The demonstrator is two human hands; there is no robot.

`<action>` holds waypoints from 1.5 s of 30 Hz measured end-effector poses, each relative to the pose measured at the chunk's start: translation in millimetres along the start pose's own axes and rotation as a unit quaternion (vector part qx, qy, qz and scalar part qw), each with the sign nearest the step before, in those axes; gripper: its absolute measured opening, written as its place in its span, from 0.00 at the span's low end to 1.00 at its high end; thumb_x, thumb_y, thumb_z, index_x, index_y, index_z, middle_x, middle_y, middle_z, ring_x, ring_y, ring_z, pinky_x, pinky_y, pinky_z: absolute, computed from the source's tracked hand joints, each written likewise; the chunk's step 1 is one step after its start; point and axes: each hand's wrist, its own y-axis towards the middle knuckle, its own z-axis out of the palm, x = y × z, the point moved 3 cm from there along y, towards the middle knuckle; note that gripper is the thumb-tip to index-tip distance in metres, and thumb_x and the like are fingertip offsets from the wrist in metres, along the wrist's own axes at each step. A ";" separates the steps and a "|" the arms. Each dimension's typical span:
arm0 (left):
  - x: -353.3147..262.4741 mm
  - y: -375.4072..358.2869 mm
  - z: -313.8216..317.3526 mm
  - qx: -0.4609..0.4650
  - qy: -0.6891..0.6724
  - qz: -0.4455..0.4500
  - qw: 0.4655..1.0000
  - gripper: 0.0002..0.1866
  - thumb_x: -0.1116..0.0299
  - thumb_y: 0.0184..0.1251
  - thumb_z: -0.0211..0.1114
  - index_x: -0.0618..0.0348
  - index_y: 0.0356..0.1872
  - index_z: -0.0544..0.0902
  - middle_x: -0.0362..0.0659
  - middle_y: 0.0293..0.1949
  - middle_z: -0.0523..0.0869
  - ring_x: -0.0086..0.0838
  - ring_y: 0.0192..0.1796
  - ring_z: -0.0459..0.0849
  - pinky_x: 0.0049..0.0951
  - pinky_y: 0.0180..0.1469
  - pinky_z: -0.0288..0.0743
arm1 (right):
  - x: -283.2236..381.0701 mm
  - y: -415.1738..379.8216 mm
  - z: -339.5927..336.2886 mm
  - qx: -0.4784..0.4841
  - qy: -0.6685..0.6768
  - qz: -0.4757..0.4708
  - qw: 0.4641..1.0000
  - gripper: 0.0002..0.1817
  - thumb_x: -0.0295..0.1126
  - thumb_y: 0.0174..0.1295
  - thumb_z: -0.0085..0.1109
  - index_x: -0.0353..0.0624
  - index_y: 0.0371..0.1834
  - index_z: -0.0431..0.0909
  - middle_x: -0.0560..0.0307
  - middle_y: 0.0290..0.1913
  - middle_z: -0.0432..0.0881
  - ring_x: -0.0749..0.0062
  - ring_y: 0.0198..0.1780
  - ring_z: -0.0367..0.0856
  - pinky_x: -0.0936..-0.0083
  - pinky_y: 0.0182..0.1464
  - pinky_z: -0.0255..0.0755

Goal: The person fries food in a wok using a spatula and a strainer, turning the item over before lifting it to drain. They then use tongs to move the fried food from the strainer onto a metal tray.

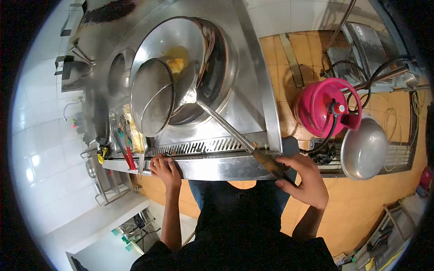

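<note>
A large steel wok (pixel 199 49) sits in the round burner of a stainless cooking station (pixel 253 67). Yellow food (pixel 177 64) lies inside it. My right hand (pixel 304 177) grips the wooden handle (pixel 270 162) of a long metal ladle whose shaft (pixel 222 126) runs up into the wok. My left hand (pixel 165 168) rests on the station's front ledge, fingers curled over the edge, holding nothing. A round metal lid or strainer (pixel 153 95) leans over the wok's left side.
A pink gas cylinder (pixel 324 107) with a black hose stands on the orange tiled floor at right. Beside it lies a grey metal bowl (pixel 364 148). Red-handled tools (pixel 127 156) hang at the station's left. White tiled wall fills the left side.
</note>
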 end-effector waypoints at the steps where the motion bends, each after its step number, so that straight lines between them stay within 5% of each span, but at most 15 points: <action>1: 1.8 -1.2 0.6 0.000 0.004 -0.001 1.000 0.14 0.60 0.73 0.53 0.60 0.44 0.76 0.47 0.57 0.75 0.47 0.64 0.63 0.54 0.64 0.49 | 0.2 0.4 -2.2 0.002 0.003 -0.001 1.000 0.28 0.42 0.52 0.73 0.43 0.55 0.80 0.46 0.45 0.83 0.50 0.48 0.80 0.60 0.53 0.71; 10: 4.0 -4.6 6.9 0.037 0.065 -0.038 0.996 0.17 0.59 0.73 0.54 0.61 0.51 0.76 0.47 0.60 0.72 0.47 0.66 0.62 0.56 0.65 0.49 | 9.2 3.9 -17.8 0.083 0.023 0.081 0.993 0.27 0.47 0.59 0.68 0.45 0.58 0.77 0.49 0.42 0.84 0.49 0.48 0.80 0.59 0.56 0.71; 21: -11.4 6.9 -26.7 0.158 0.026 -0.026 0.987 0.18 0.62 0.68 0.58 0.56 0.55 0.74 0.52 0.61 0.69 0.51 0.68 0.59 0.65 0.60 0.52 | 43.6 -3.8 -29.9 -0.102 -0.110 0.103 0.983 0.22 0.42 0.63 0.62 0.41 0.55 0.76 0.41 0.49 0.79 0.43 0.52 0.77 0.55 0.55 0.69; 22: -12.2 5.4 -31.0 0.164 0.032 -0.010 0.986 0.18 0.62 0.66 0.60 0.54 0.56 0.74 0.51 0.62 0.68 0.51 0.68 0.58 0.65 0.61 0.53 | 46.9 -4.0 -25.9 -0.082 -0.103 0.132 0.983 0.22 0.37 0.61 0.64 0.40 0.56 0.77 0.46 0.49 0.79 0.50 0.54 0.77 0.62 0.57 0.70; 23: -12.0 4.2 -34.3 0.171 0.037 0.006 0.985 0.19 0.62 0.65 0.61 0.52 0.56 0.75 0.50 0.62 0.67 0.51 0.69 0.58 0.66 0.61 0.53 | 41.5 -5.2 -16.3 -0.083 -0.080 0.135 0.984 0.23 0.40 0.61 0.64 0.40 0.56 0.75 0.40 0.49 0.79 0.42 0.52 0.77 0.55 0.56 0.70; 26: -12.2 3.4 -54.9 0.156 -0.029 -0.002 0.987 0.21 0.65 0.61 0.65 0.50 0.56 0.74 0.50 0.63 0.66 0.51 0.70 0.57 0.66 0.62 0.52 | 34.7 -10.8 13.5 -0.097 -0.161 0.055 0.981 0.27 0.37 0.58 0.68 0.43 0.61 0.73 0.41 0.52 0.75 0.42 0.54 0.75 0.53 0.54 0.71; 30: 20.5 -0.1 -55.8 0.113 -0.080 -0.063 0.988 0.27 0.67 0.57 0.67 0.54 0.60 0.70 0.53 0.63 0.65 0.52 0.68 0.58 0.63 0.62 0.53 | 34.5 -14.4 54.2 -0.110 -0.262 0.059 0.957 0.33 0.37 0.61 0.66 0.45 0.69 0.65 0.42 0.55 0.71 0.43 0.56 0.72 0.52 0.53 0.69; 35: 63.9 -2.2 -57.1 0.069 -0.120 -0.097 0.986 0.22 0.70 0.58 0.64 0.55 0.55 0.74 0.52 0.58 0.71 0.51 0.63 0.64 0.54 0.61 0.57 | 40.0 -13.4 78.5 -0.153 -0.311 0.166 0.923 0.34 0.42 0.58 0.64 0.52 0.69 0.65 0.44 0.60 0.70 0.41 0.62 0.69 0.43 0.61 0.62; 38: 74.8 -1.3 -46.3 0.062 -0.173 -0.058 0.981 0.17 0.70 0.57 0.65 0.52 0.49 0.78 0.45 0.55 0.74 0.45 0.60 0.69 0.52 0.56 0.59 | 56.3 -4.9 79.6 -0.153 -0.356 0.225 0.894 0.35 0.44 0.55 0.67 0.49 0.66 0.67 0.48 0.59 0.74 0.45 0.62 0.70 0.42 0.60 0.60; 45: 85.4 32.3 -61.8 0.090 -0.252 0.067 0.961 0.10 0.70 0.62 0.63 0.55 0.43 0.78 0.46 0.46 0.81 0.45 0.51 0.77 0.51 0.53 0.64 | 43.8 0.0 81.1 -0.161 -0.349 0.272 0.882 0.37 0.50 0.54 0.68 0.53 0.66 0.66 0.47 0.63 0.73 0.39 0.64 0.69 0.32 0.58 0.60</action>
